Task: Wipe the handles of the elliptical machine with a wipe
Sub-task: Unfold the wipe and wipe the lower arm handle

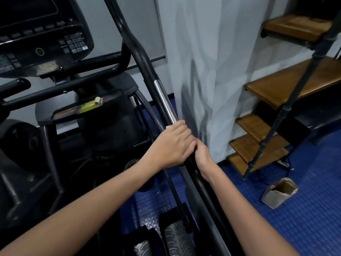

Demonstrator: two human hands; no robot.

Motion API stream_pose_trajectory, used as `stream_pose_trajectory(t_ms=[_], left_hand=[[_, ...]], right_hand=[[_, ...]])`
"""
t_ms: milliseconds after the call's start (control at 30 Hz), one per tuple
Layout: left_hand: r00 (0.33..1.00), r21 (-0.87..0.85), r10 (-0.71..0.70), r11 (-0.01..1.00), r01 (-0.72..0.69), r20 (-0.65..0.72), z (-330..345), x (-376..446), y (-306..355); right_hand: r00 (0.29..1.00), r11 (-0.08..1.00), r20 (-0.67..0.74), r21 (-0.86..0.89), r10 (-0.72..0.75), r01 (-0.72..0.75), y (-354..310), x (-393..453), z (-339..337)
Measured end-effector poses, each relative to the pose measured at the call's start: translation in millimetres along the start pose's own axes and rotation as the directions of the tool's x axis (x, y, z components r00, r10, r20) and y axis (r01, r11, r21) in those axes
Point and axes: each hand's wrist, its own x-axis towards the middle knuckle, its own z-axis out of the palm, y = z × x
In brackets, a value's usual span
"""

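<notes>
A: Two hands on one bar. Left hand (172, 145) comes in from 8 o'clock on a long bare forearm, back of the hand up, fingers curled over and round the right handle (145, 63) of the elliptical. Grip sits just below the chrome sleeve (164, 100).

B: Anything under the palm?

A: White sliver at the top knuckle, toward 12 o'clock, likely the wipe (168, 127). Most of it is hidden by the fingers. Cannot tell how it is folded.

B: Right hand?

A: Right hand (202, 157) enters from 5 o'clock, wrist bent, fingers wrapped round the same bar from the far side. It touches the left hand, just beneath it toward 4 o'clock. Fingertips hidden behind the bar.

B: Handle's run?

A: Black tube, slanting from 11 o'clock at the top edge down to 5 o'clock past both wrists. Both hands grip it near mid-frame.

B: Surroundings?

A: Console (42, 34) with keypad at 10 o'clock. Yellow packet (90, 105) in the tray beneath it. White curtain (212, 71) at 1 o'clock, wooden stairs (287, 84) at 3 o'clock, a torn cardboard box (279, 193) on the blue studded floor (313, 209) at 4 o'clock. Foot pedals (177, 237) at 6 o'clock.
</notes>
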Motion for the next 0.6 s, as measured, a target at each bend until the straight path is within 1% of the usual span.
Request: stream_pose_trajectory(t_ms=[67,133,167,233,267,333,400,467,533,600], left_hand=[[0.993,0.022,0.115,0.993,-0.115,0.02,-1.3,-5.8,-10.1],[0.973,0.009,0.232,0.973,-0.232,0.019,-8.3,3.0,-37.2],[0.969,0.002,0.247,0.969,-0.247,-0.005,-14.5,11.4,-54.7],[0.98,0.026,0.185,0.983,-0.183,-0.074,-29.7,31.6,-95.5],[0.987,0.055,0.138,0.99,-0.134,-0.083,-38.4,41.5,-116.7],[0.997,0.111,0.072,0.991,-0.069,-0.024,-54.2,57.7,-153.0],[0.999,0.159,0.025,0.987,-0.029,0.028,-64.7,70.1,-177.4],[0.998,0.192,-0.065,0.98,0.06,0.018,-67.5,76.8,-185.3],[0.987,0.216,-0.16,0.964,0.158,-0.011,-62.6,76.5,-178.6],[0.977,0.211,-0.21,0.954,0.211,-0.031,-55.6,71.1,-163.0]], right_hand=[[1.0,0.998,0.029,0.056,-0.002,0.0,2.0,2.3,-0.7],[0.998,0.994,0.051,0.109,-0.032,0.026,0.9,1.9,2.4],[0.996,0.992,0.082,0.128,-0.031,0.021,0.8,1.1,4.6],[0.988,0.991,0.155,0.131,-0.026,0.005,5.7,6.2,5.4],[0.988,0.995,0.153,0.096,-0.023,0.009,9.8,9.1,5.4],[0.992,1.0,0.123,0.021,-0.015,0.013,10.9,7.2,5.7],[0.998,0.999,0.06,-0.046,0.001,0.002,4.5,-0.8,4.8],[0.999,0.995,0.043,-0.096,0.009,-0.005,2.3,-2.7,1.6],[0.999,0.991,0.044,-0.132,0.008,-0.002,-0.6,-3.4,-0.3],[0.999,0.988,0.041,-0.157,-0.007,0.014,-0.8,-4.8,0.3]])
